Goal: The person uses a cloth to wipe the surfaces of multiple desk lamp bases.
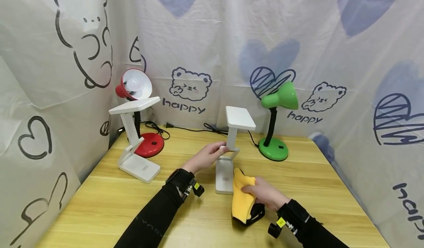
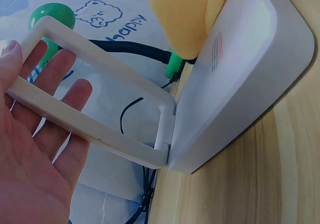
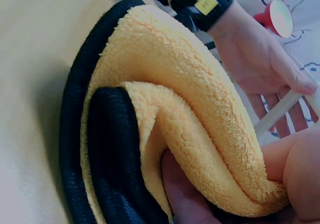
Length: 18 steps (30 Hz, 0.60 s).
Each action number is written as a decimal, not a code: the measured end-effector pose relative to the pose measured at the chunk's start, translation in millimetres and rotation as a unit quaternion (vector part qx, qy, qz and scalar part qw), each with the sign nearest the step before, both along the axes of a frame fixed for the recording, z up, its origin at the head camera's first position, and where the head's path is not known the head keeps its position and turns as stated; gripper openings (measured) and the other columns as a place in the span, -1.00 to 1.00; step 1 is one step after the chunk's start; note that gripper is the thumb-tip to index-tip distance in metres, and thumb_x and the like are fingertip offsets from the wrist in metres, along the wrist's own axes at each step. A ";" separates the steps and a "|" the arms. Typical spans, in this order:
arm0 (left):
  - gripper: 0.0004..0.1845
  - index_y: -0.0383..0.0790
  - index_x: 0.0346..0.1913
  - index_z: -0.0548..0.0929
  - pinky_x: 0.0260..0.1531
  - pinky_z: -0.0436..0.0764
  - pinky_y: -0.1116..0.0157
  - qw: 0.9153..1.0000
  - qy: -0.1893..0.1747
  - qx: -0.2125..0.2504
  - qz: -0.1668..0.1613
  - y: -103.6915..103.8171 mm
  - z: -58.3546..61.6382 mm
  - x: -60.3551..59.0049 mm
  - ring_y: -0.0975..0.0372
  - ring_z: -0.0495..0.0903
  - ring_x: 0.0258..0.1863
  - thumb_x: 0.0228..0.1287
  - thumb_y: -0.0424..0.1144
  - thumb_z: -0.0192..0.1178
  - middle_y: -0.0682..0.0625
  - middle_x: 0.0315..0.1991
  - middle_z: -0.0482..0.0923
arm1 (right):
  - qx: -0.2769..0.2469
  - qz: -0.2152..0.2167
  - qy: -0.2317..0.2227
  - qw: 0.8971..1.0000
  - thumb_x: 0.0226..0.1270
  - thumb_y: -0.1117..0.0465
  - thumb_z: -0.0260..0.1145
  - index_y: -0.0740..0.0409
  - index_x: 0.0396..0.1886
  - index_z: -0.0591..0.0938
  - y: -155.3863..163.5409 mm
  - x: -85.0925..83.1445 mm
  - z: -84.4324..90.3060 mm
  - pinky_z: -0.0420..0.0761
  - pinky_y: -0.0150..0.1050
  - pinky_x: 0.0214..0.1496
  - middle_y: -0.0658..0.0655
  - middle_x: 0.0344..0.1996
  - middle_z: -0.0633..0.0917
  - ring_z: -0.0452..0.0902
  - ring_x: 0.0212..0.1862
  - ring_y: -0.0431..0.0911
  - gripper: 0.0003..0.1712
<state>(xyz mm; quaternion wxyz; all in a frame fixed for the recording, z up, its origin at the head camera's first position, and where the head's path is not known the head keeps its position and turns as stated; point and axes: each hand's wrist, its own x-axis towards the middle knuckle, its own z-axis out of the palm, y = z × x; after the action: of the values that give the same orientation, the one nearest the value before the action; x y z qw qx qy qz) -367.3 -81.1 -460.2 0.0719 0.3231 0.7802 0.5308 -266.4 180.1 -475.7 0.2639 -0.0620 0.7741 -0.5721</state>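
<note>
In the middle of the table stands a white folding desk lamp (image 1: 240, 118), its panel raised. My left hand (image 1: 208, 156) grips its hinged lower frame (image 2: 107, 66), with the thumb on one side and the fingers behind. A folded, fluffy yellow cloth with black edging (image 1: 243, 200) is gripped in my right hand (image 1: 266, 193). In the head view the cloth overlaps the right side of the lamp's flat base (image 1: 224, 178). The left wrist view has the cloth (image 2: 187, 16) right at the top face of that base.
At the left stand another white folding lamp (image 1: 140, 167) and a red desk lamp (image 1: 150, 145). A green desk lamp (image 1: 274, 149) stands at the back right. Black cables (image 1: 188, 130) run along the table's back edge, before a printed curtain (image 1: 212, 31).
</note>
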 end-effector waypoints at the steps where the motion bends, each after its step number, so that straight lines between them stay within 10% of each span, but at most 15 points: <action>1: -0.53 0.19 0.36 0.52 0.40 0.42 0.06 1.000 -0.001 0.002 -0.003 0.0 0.3 -0.1 0.21 0.47 0.39 0.56 0.20 -0.08 0.13 0.30 0.58 | -0.001 0.001 -0.002 1.000 0.48 0.17 0.23 0.43 0.22 0.44 0.1 1.2 0.4 0.75 -0.05 -0.16 0.24 -0.13 0.72 0.75 -0.18 -0.01 -0.52; 18: -0.63 0.26 0.25 0.56 0.38 0.43 0.02 1.000 0.003 -0.005 -0.019 -2.6 1.7 -1.2 0.23 0.45 0.39 0.57 0.18 -0.07 0.18 0.31 0.54 | -0.007 -0.106 0.021 0.994 0.44 0.27 0.13 0.37 0.28 0.41 -20.9 -41.9 -6.1 0.73 -0.04 -0.17 0.32 -0.03 0.69 0.73 -0.19 0.00 -0.53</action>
<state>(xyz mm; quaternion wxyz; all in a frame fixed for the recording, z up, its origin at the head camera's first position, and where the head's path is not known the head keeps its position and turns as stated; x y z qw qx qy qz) -368.6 -83.7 -458.5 0.0808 0.3390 0.7766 0.5248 -308.2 159.1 -481.8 0.1844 0.0066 0.7775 -0.6012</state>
